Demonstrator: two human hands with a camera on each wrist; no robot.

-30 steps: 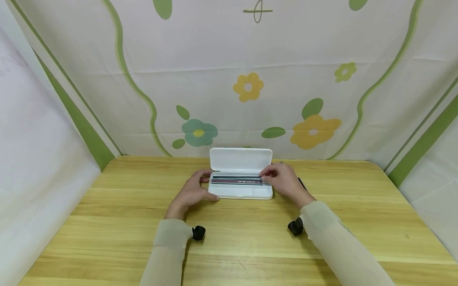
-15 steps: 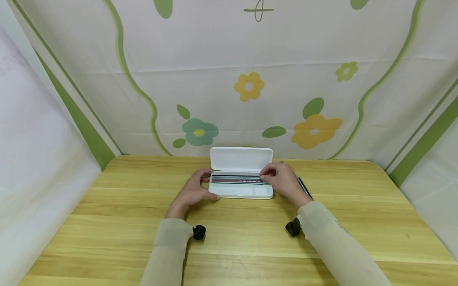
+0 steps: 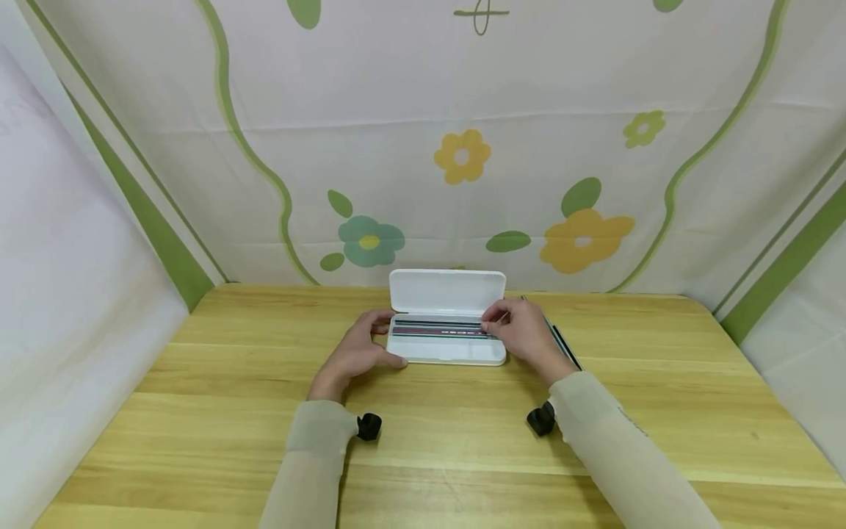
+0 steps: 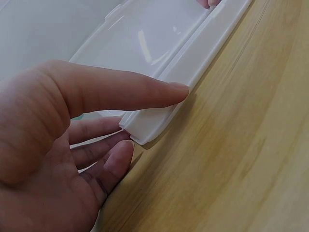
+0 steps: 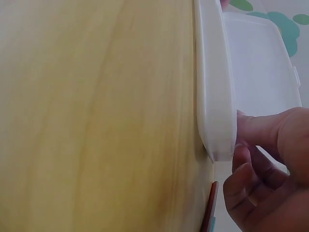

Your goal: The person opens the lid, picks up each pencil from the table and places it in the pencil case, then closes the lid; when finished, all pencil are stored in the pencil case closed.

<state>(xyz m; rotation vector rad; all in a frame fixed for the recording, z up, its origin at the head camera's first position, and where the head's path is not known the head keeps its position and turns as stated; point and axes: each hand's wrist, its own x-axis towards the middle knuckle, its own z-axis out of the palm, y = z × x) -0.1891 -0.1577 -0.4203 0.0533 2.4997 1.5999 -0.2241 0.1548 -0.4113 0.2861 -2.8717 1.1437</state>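
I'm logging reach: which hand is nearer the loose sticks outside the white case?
Right: the right hand is beside the loose sticks; the left hand is at the left end of the white case.

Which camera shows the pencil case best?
Head view: the pencil case shows nearly whole, inside included. Left wrist shows its left front corner, partly behind the left hand; right wrist, its front wall and raised lid.
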